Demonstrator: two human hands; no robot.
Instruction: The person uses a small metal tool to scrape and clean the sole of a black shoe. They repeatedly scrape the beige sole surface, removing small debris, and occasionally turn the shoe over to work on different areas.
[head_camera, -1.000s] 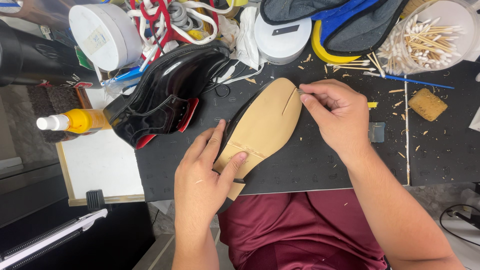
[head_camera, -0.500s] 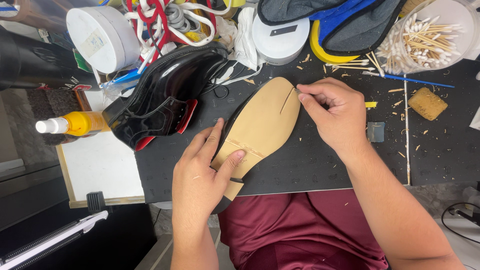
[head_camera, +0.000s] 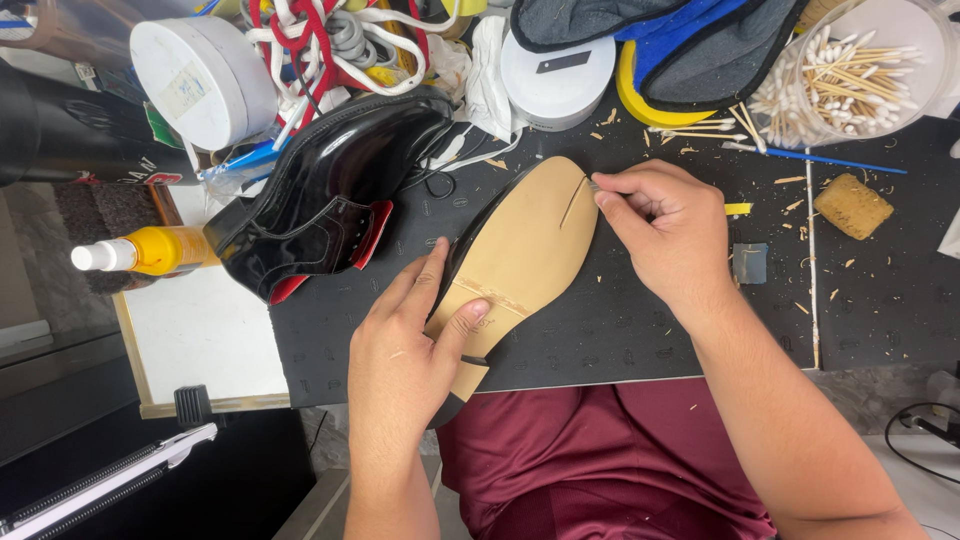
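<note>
A shoe lies sole-up on the black mat (head_camera: 640, 330), showing its tan leather sole (head_camera: 520, 255). My left hand (head_camera: 405, 350) grips the shoe at its waist, thumb across the sole. My right hand (head_camera: 665, 230) pinches a thin metal tool whose tip meets a cut line near the sole's toe edge. A second black glossy shoe (head_camera: 330, 190) with red lining rests on its side to the left, apart from both hands.
A yellow spray bottle (head_camera: 150, 250) and a white board (head_camera: 200, 335) lie at the left. White round tins (head_camera: 200, 80), laces, a clear tub of cotton swabs (head_camera: 850, 70), a tan sponge (head_camera: 850, 205) and wood shavings crowd the back and right.
My right hand has shifted slightly along the toe edge of the sole with the tool. My left hand still holds the shoe in the same place.
</note>
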